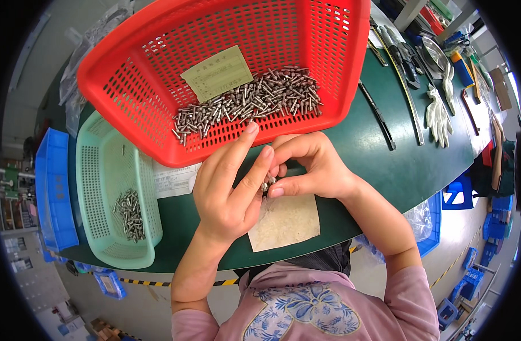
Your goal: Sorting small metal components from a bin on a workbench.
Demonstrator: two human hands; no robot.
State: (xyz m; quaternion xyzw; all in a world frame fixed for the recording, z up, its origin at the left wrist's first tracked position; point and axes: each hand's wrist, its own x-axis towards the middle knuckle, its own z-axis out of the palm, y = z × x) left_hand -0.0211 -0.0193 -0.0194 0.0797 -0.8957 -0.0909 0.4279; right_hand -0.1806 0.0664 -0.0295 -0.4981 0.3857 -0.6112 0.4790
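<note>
Above the table's near edge, my two hands meet over small shiny metal pins (266,185). My right hand (320,170) pinches at them with its thumb and bent forefinger. My left hand (229,196) holds them from the other side, two of its fingers stretched upward and its thumb mostly hidden. Just beyond my fingertips, a tilted red basket (130,122) holds a heap of metal pins (255,99) and a yellowish paper slip (217,74). To the left, a pale green basket (90,199) contains a smaller pile of similar pins (130,216).
Below my hands a cream sheet (286,227) lies on the green table (363,170). A printed paper (175,181) is partly under the red basket. White gloves (438,116), a long ruler (405,96) and a black rod (377,116) lie right. A blue bin (55,187) stands left.
</note>
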